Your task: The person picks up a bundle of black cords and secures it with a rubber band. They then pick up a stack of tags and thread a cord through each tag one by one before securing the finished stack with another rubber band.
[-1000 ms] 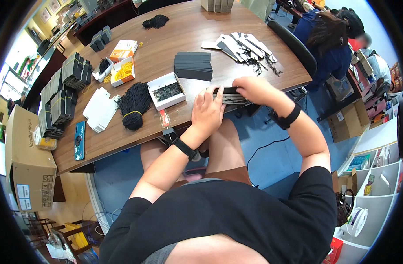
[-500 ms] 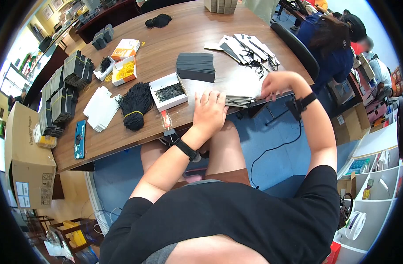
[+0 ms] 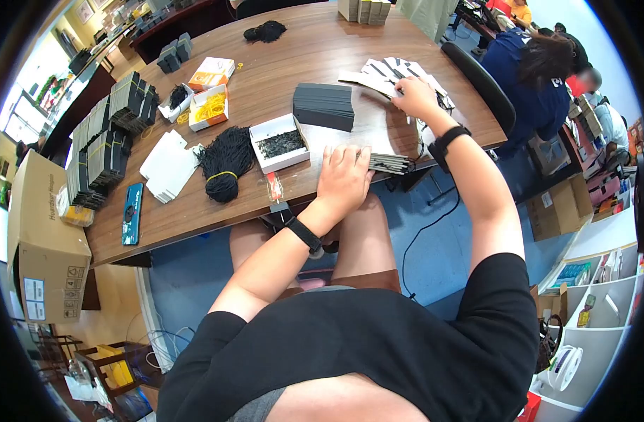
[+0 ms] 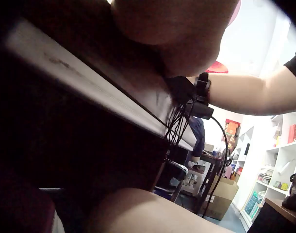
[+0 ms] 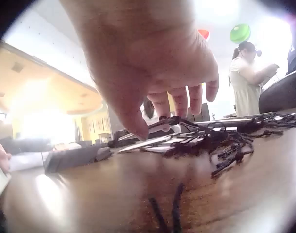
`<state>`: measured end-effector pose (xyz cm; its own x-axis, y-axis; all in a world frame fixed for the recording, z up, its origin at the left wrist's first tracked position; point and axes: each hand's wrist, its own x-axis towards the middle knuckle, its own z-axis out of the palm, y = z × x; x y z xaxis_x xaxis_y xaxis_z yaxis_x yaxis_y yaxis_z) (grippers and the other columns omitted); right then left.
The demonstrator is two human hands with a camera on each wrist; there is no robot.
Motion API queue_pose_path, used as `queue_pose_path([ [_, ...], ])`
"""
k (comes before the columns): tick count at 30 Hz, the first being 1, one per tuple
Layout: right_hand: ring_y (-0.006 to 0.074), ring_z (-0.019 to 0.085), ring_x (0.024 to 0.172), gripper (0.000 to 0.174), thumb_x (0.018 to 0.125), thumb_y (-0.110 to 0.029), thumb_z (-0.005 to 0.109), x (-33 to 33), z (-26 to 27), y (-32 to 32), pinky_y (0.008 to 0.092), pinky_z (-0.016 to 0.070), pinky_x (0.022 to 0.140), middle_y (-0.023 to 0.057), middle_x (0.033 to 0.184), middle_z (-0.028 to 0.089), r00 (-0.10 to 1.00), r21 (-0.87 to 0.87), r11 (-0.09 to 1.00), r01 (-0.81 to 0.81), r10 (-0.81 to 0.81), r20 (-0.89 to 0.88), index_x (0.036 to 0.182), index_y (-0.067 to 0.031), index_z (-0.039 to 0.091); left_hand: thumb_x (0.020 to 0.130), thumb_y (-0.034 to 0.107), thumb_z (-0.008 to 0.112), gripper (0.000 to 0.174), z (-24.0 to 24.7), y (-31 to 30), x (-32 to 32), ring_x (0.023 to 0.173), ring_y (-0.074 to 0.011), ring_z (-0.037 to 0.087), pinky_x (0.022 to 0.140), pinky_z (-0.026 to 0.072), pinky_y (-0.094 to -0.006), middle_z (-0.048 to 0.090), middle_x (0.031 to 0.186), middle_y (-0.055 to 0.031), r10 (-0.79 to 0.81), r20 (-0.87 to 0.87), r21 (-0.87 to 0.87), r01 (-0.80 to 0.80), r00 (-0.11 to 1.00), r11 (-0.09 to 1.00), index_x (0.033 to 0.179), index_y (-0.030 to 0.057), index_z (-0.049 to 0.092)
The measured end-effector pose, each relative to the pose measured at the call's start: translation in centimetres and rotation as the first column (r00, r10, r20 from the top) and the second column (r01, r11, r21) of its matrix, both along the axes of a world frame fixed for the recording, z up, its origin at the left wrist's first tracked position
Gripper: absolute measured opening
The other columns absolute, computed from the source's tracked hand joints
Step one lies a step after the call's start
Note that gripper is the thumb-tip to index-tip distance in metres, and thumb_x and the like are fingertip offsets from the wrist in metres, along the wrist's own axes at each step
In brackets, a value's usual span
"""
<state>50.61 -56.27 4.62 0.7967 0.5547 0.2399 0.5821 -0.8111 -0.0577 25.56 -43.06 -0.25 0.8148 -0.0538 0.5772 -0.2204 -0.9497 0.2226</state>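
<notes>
fanned tags (image 3: 385, 69): black-and-white | card stack (image 3: 323, 105): dark grey | cord bundle (image 3: 226, 156): black | table (image 3: 311, 46): brown wood-grain

Brown wooden table (image 3: 315, 55), surface glossy. Blue floor (image 3: 438, 257) beneath. Black chair (image 3: 478, 83) at table's right edge. White shelves (image 3: 609, 352) stand on the right. Pale wall (image 3: 595, 42) at upper right; yellowish wall (image 3: 72, 25) with framed pictures (image 3: 85, 11) at upper left. Bright window (image 3: 14, 114), far left.

The right grip (image 3: 415, 97) no longer works at the small stack (image 3: 390, 163) at the surface's (image 3: 322, 56) near edge; within the second it leaves the stack's right end and reaches the fanned strips (image 3: 384, 69) at the frame's upper right. The stack's right end now shows uncovered. The head view shifts slightly, carrying most things rightward.
</notes>
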Motion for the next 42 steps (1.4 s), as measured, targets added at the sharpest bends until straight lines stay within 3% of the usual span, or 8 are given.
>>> queue_pose_path([
  [9, 0.0349, 0.057, 0.074, 0.019, 0.093, -0.016, 0.054, -3.5, 2.2, -5.6, 0.0417, 0.0444, 0.069, 0.0201, 0.074, 0.056, 0.964, 0.705, 0.668, -0.237, 0.252, 0.086, 0.090, 0.0023, 0.055, 0.080, 0.022, 0.067, 0.050, 0.0, -0.1, 0.0, 0.116, -0.0323, 0.044, 0.107, 0.0304, -0.0546, 0.052, 0.115, -0.0125, 0.002, 0.004, -0.016, -0.002, 1.000, 1.000, 0.125, 0.0045, 0.054],
  [13, 0.0340, 0.059, 0.082, 0.017, 0.094, -0.017, 0.052, -7.8, 4.6, -5.4, 0.0398, 0.0477, 0.075, 0.0174, 0.083, 0.059, 0.819, 0.600, 0.800, 0.016, 0.333, -0.466, 0.094, 0.0005, 0.056, 0.081, 0.022, 0.068, 0.050, 0.0, -0.2, -0.1, 0.126, -0.0365, 0.039, 0.108, 0.0283, -0.0555, 0.050, 0.123, -0.0161, 0.011, 0.003, -0.020, -0.011, 1.000, 1.000, 0.125, 0.0036, 0.053],
  [17, 0.0408, 0.058, 0.099, 0.021, 0.092, -0.020, 0.055, -10.4, 1.9, -3.6, 0.0454, 0.0461, 0.089, 0.0212, 0.100, 0.061, 0.717, 0.158, 0.830, -0.535, 0.545, -0.434, 0.105, -0.0064, 0.063, 0.081, 0.023, 0.068, 0.050, 0.4, -0.4, -0.1, 0.132, -0.0401, 0.033, 0.109, 0.0267, -0.0563, 0.044, 0.134, -0.0196, 0.048, 0.050, -0.013, -0.047, 0.998, 0.999, 0.124, 0.0020, 0.053],
  [22, 0.0139, 0.067, 0.065, 0.026, 0.092, -0.030, 0.059, -5.9, 4.6, -1.3, 0.0305, 0.0523, 0.056, 0.0062, 0.082, 0.072, 0.591, -0.166, 0.824, -0.542, 0.233, -0.772, 0.104, -0.0108, 0.072, 0.079, 0.020, 0.069, 0.055, 0.2, 0.1, 0.0, 0.126, -0.0386, 0.039, 0.106, 0.0299, -0.0542, 0.046, 0.131, -0.0169, -0.029, -0.015, -0.021, 0.028, 0.999, 0.999, 0.127, 0.0020, 0.050],
  [26, 0.0329, 0.068, 0.089, 0.026, 0.088, -0.023, 0.059, 1.9, 1.5, 3.5, 0.0433, 0.0526, 0.080, 0.0165, 0.099, 0.071, 0.963, 0.098, 0.959, -0.267, 0.270, -0.020, 0.102, -0.0064, 0.072, 0.077, 0.019, 0.069, 0.060, 0.4, -0.1, 0.1, 0.116, -0.0343, 0.044, 0.102, 0.0347, -0.0491, 0.050, 0.120, -0.0136, -0.058, -0.007, -0.056, 0.057, 0.998, 0.997, 0.131, 0.0028, 0.048],
  [33, 0.0316, 0.068, 0.089, 0.020, 0.087, -0.018, 0.058, 3.4, -0.3, 5.2, 0.0420, 0.0528, 0.081, 0.0109, 0.094, 0.071, 0.928, -0.398, 0.907, -0.138, 0.259, 0.268, 0.097, -0.0072, 0.072, 0.077, 0.023, 0.069, 0.066, 0.4, -0.1, -0.1, 0.114, -0.0304, 0.047, 0.094, 0.0389, -0.0425, 0.051, 0.123, -0.0124, 0.007, 0.024, 0.032, -0.008, 1.000, 0.999, 0.136, 0.0044, 0.047],
  [37, 0.0341, 0.067, 0.085, 0.020, 0.089, -0.016, 0.055, 0.1, 1.6, 2.0, 0.0406, 0.0522, 0.076, 0.0133, 0.090, 0.069, 0.972, 0.116, 0.993, 0.037, -0.062, 0.226, 0.096, -0.0047, 0.070, 0.077, 0.024, 0.069, 0.065, 0.5, -0.1, -0.1, 0.115, -0.0305, 0.047, 0.094, 0.0386, -0.0430, 0.049, 0.130, -0.0127, 0.006, 0.000, 0.009, -0.006, 1.000, 1.000, 0.136, 0.0048, 0.048],
  [42, 0.0348, 0.064, 0.087, 0.016, 0.092, -0.018, 0.057, -6.3, -0.2, -4.6, 0.0417, 0.0506, 0.077, 0.0146, 0.094, 0.065, 0.913, 0.364, 0.863, -0.350, 0.402, -0.074, 0.095, -0.0057, 0.066, 0.077, 0.026, 0.070, 0.067, 0.1, -0.3, 0.0, 0.119, -0.0310, 0.044, 0.098, 0.0363, -0.0439, 0.045, 0.139, -0.0127, 0.024, 0.015, -0.005, -0.024, 1.000, 1.000, 0.138, 0.0071, 0.047],
])
